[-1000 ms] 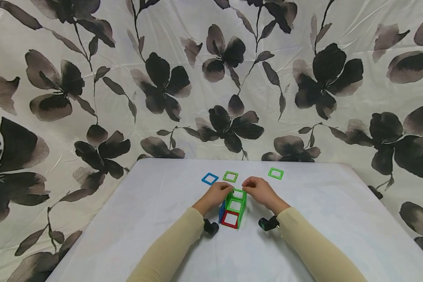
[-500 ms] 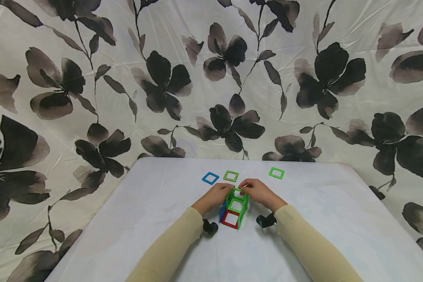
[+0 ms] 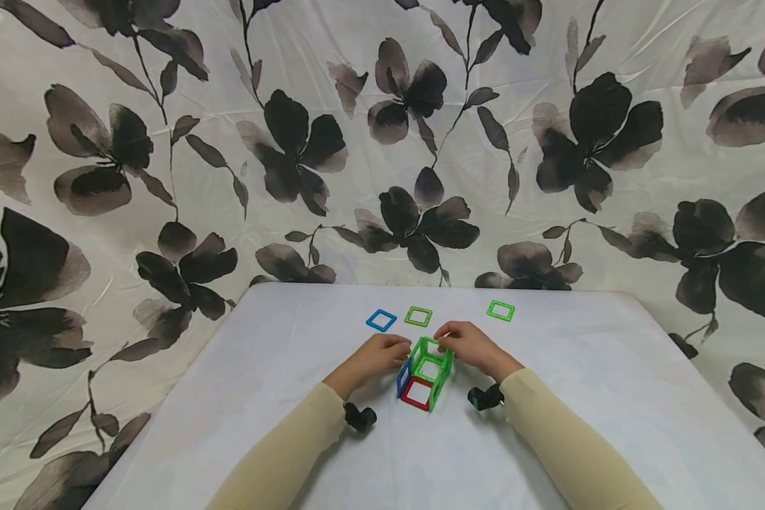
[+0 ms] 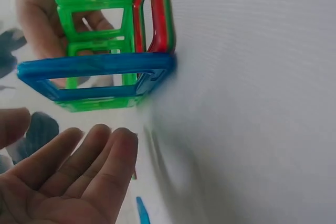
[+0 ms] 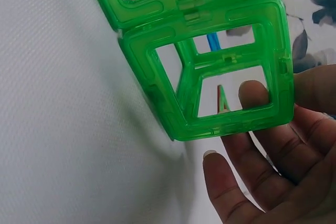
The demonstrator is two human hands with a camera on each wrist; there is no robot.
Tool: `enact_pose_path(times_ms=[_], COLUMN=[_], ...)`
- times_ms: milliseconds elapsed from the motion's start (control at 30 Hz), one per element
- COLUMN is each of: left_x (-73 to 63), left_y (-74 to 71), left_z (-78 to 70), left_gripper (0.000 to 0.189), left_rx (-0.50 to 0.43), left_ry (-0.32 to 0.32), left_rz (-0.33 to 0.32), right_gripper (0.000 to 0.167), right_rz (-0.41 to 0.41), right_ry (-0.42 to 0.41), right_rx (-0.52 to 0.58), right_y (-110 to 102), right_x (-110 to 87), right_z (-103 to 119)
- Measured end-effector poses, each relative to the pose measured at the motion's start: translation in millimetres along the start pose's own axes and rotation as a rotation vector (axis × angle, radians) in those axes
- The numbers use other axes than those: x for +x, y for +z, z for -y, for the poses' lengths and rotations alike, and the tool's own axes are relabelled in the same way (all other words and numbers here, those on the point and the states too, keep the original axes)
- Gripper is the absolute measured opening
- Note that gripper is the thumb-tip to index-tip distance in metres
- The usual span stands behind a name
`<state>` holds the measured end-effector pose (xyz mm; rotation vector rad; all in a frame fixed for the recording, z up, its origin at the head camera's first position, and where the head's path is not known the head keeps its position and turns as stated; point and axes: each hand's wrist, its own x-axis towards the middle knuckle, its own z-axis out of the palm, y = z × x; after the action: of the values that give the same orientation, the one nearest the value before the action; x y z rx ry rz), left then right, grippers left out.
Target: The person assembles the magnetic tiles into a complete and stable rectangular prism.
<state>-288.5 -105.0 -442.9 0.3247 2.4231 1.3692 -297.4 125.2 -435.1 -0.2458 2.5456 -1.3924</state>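
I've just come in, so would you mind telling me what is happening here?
A person is handling a small structure of green, red and blue frames on a white table. The right hand pinches it near its far end, while the left hand is beside its blue side, not touching it. One loose blue frame and two loose green frames lie farther back.

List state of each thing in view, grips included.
Tile structure: assembled, standing on table
Blue side tile: attached, upright
Loose blue tile: flat, separate
Left loose green tile: flat, separate
Right loose green tile: flat, separate
Left grip: extended, touching nothing
Right grip: pinching structure's green end
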Motion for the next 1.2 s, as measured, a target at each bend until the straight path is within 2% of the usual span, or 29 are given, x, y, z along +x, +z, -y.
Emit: enact_pose_path(times_ms=[233, 300, 400, 500, 800, 1200], left_x=[-17.2, -21.6, -26.2, -28.9, -30.9, -19.7], left_y=[-7.7, -8.6, -8.4, -6.5, 5.2, 14.7], left_z=[3.9, 4.2, 3.2, 1.6, -0.6, -3.1], left_gripper=[0.052, 0.054, 0.053, 0.049, 0.039, 0.042], left_rx=[0.141, 0.180, 0.217, 0.243, 0.336, 0.383], left_ry=[0.002, 0.022, 0.057, 0.062, 0.033, -0.012], left_rz=[0.065, 0.076, 0.075, 0.067, 0.025, 0.045], right_gripper=[0.018, 0.018, 0.019, 0.019, 0.020, 0.023], right_rz=[-0.010, -0.010, -0.009, -0.004, 0.002, 0.007], right_ry=[0.003, 0.002, -0.002, -0.002, 0.030, 0.068], right_rx=[0.000, -0.001, 0.003, 0.007, -0.007, 0.007], right_y=[-2.3, -2.7, -3.7, -4.9, -7.3, -11.7], right_x=[-3.6, -4.5, -5.2, -6.1, -9.4, -13.5], right_z=[-1.2, -1.4, -1.7, -1.7, -2.8, -4.4])
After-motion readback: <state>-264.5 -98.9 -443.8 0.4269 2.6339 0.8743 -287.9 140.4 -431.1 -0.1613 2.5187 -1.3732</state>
